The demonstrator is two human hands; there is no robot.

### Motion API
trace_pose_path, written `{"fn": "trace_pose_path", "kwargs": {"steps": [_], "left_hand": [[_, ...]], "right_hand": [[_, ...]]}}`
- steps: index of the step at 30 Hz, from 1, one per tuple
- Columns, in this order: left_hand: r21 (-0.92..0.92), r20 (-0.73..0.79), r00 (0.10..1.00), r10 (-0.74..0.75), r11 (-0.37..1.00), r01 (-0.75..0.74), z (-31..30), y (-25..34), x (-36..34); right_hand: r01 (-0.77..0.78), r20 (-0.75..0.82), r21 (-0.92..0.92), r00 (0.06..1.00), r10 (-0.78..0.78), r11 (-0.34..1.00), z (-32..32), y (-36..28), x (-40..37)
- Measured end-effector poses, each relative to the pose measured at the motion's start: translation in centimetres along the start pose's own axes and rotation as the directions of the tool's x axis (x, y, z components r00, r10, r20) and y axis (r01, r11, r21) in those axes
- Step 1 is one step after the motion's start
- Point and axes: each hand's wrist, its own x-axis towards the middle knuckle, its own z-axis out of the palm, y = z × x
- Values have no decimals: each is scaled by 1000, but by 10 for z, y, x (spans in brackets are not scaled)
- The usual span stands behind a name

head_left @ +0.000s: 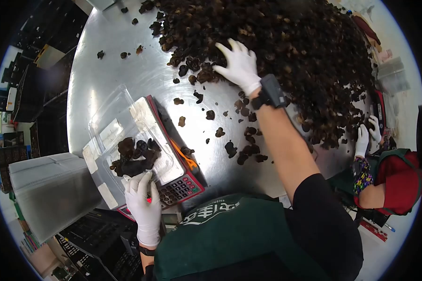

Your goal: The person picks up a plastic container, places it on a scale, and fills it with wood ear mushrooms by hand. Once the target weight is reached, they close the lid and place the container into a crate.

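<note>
My right hand (239, 64), in a white glove, lies spread on the near edge of a big heap of dark dried fungus (286, 51) on the steel table (126, 65). My left hand (143, 199), also gloved, rests at the front edge of a clear plastic clamshell box (122, 122). The box stands open on a red scale (180, 185) and holds a small clump of fungus (133, 157). A black band (269, 93) is strapped to my right wrist.
Loose fungus pieces (241, 150) are scattered across the steel. A stack of clear boxes (47, 187) stands at the left, black crates (94, 243) below it. Another person's gloved hands (368, 133) work at the heap's right edge.
</note>
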Motion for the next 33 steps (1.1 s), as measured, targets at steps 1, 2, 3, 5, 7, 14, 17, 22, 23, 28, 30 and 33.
{"fn": "trace_pose_path", "kwargs": {"steps": [1, 2, 3, 5, 7, 14, 17, 22, 23, 28, 30, 33], "left_hand": [[-5, 0, 1000, -9, 1000, 9, 1, -1, 0], [-10, 2, 1000, -19, 1000, 19, 1, -2, 0], [-9, 1, 1000, -26, 1000, 26, 1, -2, 2], [-8, 5, 999, -49, 999, 49, 1, 0, 1], [28, -6, 1000, -1, 1000, 1, 1, -3, 2], [43, 25, 1000, 19, 999, -20, 2, -6, 3], [48, 30, 999, 10, 999, -12, 2, -5, 4], [67, 15, 999, 36, 997, -37, 3, -5, 2], [68, 13, 999, 32, 997, -33, 3, -5, 1], [69, 5, 1000, 19, 997, -19, 7, -5, 1], [57, 10, 1000, 18, 998, -18, 7, -5, 1], [69, 19, 999, 29, 997, -30, 4, -4, 2]], "right_hand": [[-32, 48, -92, 998, 37, 995, 8, 21, -10], [-13, 124, -72, 992, 22, 997, 3, 26, -16], [6, 197, -53, 980, 5, 999, -4, 26, -27], [56, 255, 57, 965, -68, 997, -10, 30, -54], [165, 309, 41, 936, -170, 985, -32, 27, -76], [-188, 90, 225, 981, 171, 956, -63, 91, -76], [6, 215, 77, 976, -22, 997, -38, 88, -92], [-80, 22, 185, 997, 77, 979, -57, 47, -98], [-47, -10, 200, 999, 50, 979, -62, 36, -96], [320, 80, 176, 938, -337, 931, -25, -16, -121], [304, 139, 212, 931, -337, 929, -11, -17, -123], [224, -16, 314, 973, -231, 923, -26, -2, -98]]}}
